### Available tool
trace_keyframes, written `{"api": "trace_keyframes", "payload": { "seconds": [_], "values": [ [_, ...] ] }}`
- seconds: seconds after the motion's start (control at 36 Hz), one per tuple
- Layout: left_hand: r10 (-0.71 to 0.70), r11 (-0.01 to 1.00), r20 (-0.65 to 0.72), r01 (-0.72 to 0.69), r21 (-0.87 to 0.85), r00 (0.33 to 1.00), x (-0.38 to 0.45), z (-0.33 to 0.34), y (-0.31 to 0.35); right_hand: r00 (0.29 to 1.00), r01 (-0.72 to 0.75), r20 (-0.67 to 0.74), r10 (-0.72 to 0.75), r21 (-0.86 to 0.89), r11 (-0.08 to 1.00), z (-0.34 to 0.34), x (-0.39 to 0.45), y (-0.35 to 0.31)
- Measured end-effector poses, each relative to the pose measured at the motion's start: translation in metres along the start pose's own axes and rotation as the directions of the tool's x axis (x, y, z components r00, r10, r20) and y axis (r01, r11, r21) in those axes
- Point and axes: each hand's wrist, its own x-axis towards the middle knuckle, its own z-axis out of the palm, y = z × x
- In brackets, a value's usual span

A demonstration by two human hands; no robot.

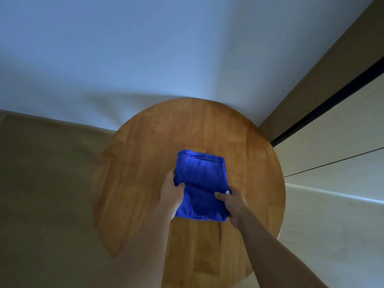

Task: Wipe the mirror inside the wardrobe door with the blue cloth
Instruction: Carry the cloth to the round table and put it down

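Hands meet over a folded blue cloth on a round wooden table, seen from above. The left hand pinches the cloth's left edge, thumb pressed on top of the fabric, while the right hand clasps its right edge near the closer corner, thumb likewise on top. The cloth sits near the table's middle, folded in several layers. The table stands against a pale wall, with light panelled furniture just to its right and a tan floor below.
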Motion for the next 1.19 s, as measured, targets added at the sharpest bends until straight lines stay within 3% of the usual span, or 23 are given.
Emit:
{"api": "trace_keyframes", "payload": {
  "seconds": [0.06,0.11,0.17,0.31,0.44,0.56,0.67,0.75,0.81,0.86,0.97,1.06,1.19],
  "values": [
    [-0.013,0.997,-0.108,0.02,0.07,0.994,0.006,-0.002,-0.008,0.987,0.048,-0.138,-0.084,-0.244,0.969,0.002,0.002,0.001],
    [-0.032,0.983,-0.216,0.07,0.172,0.976,0.003,-0.005,-0.019,0.947,0.057,-0.249,-0.205,-0.497,0.866,0.004,-0.001,0.003],
    [-0.087,0.959,-0.231,0.144,0.246,0.969,-0.004,-0.004,-0.031,0.92,0.027,-0.305,-0.246,-0.577,0.816,0.006,-0.005,0.007],
    [-0.124,0.912,-0.111,0.158,0.378,0.986,-0.014,0.001,-0.044,0.939,-0.075,-0.32,-0.124,-0.544,0.835,0.017,-0.009,0.019],
    [-0.134,0.979,0.01,0.131,0.155,0.991,-0.011,-0.011,-0.035,0.973,-0.034,-0.217,-0.077,-0.464,0.885,0.012,-0.005,0.021],
    [-0.067,0.867,0.087,0.015,0.498,0.994,-0.014,-0.019,-0.042,0.983,-0.075,-0.181,-0.013,-0.471,0.879,0.011,-0.009,0.025],
    [-0.043,0.844,-0.02,0.047,0.535,0.999,-0.009,-0.013,-0.031,0.957,-0.102,-0.276,-0.093,-0.617,0.78,0.02,-0.011,0.02],
    [-0.029,0.901,-0.123,0.079,0.427,0.992,0.007,-0.009,-0.013,0.933,-0.031,-0.318,-0.166,-0.533,0.846,0.026,-0.005,0.007],
    [-0.038,0.958,-0.137,0.075,0.276,0.99,0.02,-0.007,0.0,0.92,0.033,-0.32,-0.225,-0.51,0.859,0.029,0.004,-0.004],
    [-0.022,0.971,-0.134,0.053,0.232,0.991,0.032,-0.004,0.01,0.917,0.086,-0.301,-0.261,-0.491,0.867,0.031,0.014,-0.014],
    [0.105,0.928,-0.135,-0.049,0.37,0.985,0.052,-0.002,0.019,0.932,0.107,-0.288,-0.221,-0.365,0.925,0.032,0.032,-0.03],
    [0.216,0.919,-0.171,-0.141,0.368,0.961,0.058,-0.006,0.023,0.928,0.131,-0.298,-0.224,-0.303,0.944,0.028,0.041,-0.036],
    [0.329,0.856,-0.213,-0.196,0.478,0.92,0.055,-0.006,0.023,0.902,0.168,-0.298,-0.313,-0.426,0.889,0.034,0.044,-0.043]
  ]
}}
